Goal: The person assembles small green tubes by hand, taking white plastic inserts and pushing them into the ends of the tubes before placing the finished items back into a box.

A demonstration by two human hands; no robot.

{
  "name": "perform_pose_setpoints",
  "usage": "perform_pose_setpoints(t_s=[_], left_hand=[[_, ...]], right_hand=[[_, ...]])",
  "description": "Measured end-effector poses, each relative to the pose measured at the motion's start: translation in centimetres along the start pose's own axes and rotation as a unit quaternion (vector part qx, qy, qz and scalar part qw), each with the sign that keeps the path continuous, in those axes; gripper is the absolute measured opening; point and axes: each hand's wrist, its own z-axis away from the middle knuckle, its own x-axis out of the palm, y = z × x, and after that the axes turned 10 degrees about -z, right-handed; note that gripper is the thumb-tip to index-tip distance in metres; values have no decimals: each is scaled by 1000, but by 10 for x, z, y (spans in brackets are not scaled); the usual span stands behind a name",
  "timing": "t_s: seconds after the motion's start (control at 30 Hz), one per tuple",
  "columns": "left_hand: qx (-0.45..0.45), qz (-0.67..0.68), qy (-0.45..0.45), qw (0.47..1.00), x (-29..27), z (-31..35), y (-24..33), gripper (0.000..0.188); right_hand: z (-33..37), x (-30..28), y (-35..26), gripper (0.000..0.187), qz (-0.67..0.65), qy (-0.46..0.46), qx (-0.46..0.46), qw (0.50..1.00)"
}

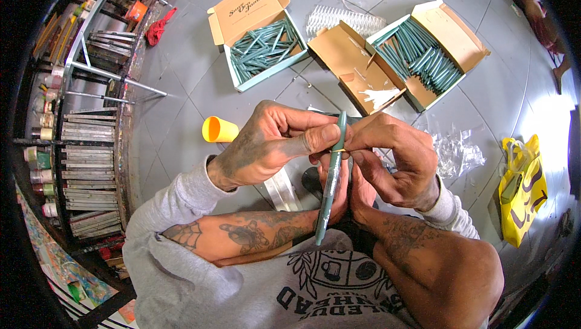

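Note:
A slim dark green pen (327,199) with pale print along its barrel stands nearly upright in front of my chest, slightly tilted. My left hand (275,141) is closed around its upper part, thumb and fingers pinching it just below the top end. Around the barrel there sits a thin yellow band (337,150). My right hand (396,156) is closed in a pinch at this band, its fingertips against the pen's right side. Part of the grip is hidden behind the fingers. The pen's lower end hangs free above my crossed legs.
Two open boxes full of green pens, a left one (295,65) and a right one (455,84), stand ahead on grey tiles. Between them lie an opened carton (334,42) and clear plastic (339,19). A yellow cup (219,129), a yellow bag (521,193) and a left-hand rack (91,166) surround me.

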Motion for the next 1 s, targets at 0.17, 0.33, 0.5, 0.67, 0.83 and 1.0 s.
perform_pose_setpoints(t_s=[0.17,0.33,0.5,0.67,0.83,1.0], left_hand=[[0,10,2,1000,1,-1,-2,37],[12,18,10,1000,3,-2,-4,34],[10,23,5,1000,3,-4,-2,34],[21,5,7,1000,0,-4,3,36],[20,-4,15,1000,-1,-1,4,35],[25,-8,29,999,0,-1,3,33]], right_hand=[[1,0,-1,20,9,-1,18,1000],[-1,-2,-3,15,10,-10,22,1000],[8,4,0,15,-60,45,59,995],[12,3,3,16,-54,60,40,996],[9,2,3,17,-20,45,17,999],[7,1,0,18,-5,39,26,999]])
